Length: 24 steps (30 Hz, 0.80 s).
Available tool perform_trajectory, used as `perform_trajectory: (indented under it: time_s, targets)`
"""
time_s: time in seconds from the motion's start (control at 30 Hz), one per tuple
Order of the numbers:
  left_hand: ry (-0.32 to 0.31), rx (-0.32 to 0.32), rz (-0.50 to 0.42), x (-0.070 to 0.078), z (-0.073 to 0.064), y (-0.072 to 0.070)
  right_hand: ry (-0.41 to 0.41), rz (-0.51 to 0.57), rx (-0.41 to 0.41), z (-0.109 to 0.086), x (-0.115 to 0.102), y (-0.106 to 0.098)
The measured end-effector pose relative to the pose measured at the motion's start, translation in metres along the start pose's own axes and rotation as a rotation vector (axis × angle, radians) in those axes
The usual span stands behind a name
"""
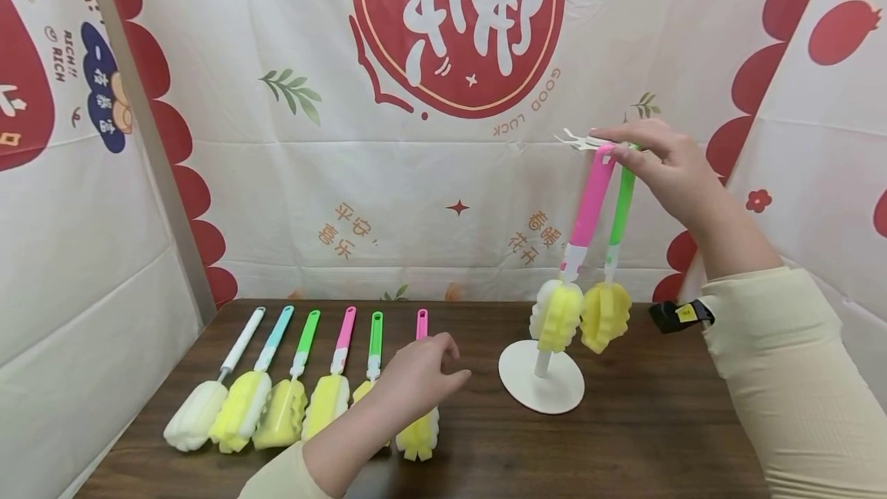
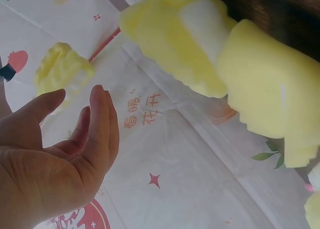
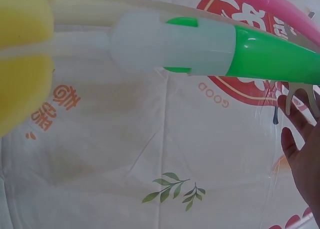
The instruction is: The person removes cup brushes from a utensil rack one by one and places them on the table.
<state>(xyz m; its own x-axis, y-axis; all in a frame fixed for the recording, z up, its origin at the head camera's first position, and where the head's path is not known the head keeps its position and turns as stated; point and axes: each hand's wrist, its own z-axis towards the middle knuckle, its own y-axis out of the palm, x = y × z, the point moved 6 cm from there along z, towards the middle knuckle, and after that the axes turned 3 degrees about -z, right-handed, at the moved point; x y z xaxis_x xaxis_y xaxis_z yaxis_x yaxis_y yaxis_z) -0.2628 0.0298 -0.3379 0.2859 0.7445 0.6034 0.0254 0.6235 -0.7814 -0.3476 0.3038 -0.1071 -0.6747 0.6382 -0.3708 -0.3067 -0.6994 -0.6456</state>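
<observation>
My left hand (image 1: 419,380) hovers over the right end of a row of sponge cleaning brushes, holding nothing. Its fingers (image 2: 102,124) are loosely extended, with the thumb apart. At the top of a white stand (image 1: 520,385) with hooks, my right hand (image 1: 668,164) has its fingers stretched across the hook tops. Its thumb lies beside the handle ends. From the hooks hang a pink-handled brush (image 1: 591,202) and a green-handled brush (image 1: 622,210), sponge heads down. In the right wrist view, thumb and fingers (image 3: 300,121) stand apart near the hooks, behind the green handle (image 3: 270,54).
On the dark wooden table (image 1: 644,422) lie a white brush (image 1: 197,414), a blue-handled brush (image 1: 242,406), a green-handled one (image 1: 282,410), a pink-handled one (image 1: 329,399) and two more partly behind the left arm. Printed cloth (image 1: 416,175) hangs behind and at both sides.
</observation>
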Motion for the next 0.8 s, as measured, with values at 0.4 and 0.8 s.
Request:
perform_trajectory:
  time_s: [0.4,0.8]
  targets:
    - [0.028,0.008,0.017,0.008,0.007,0.003,0.065,-0.157,0.001,0.004,-0.014,0.001]
    - [0.077,0.054,0.012,0.017,0.014,0.004,0.114,-0.447,0.006,0.009,-0.035,0.005]
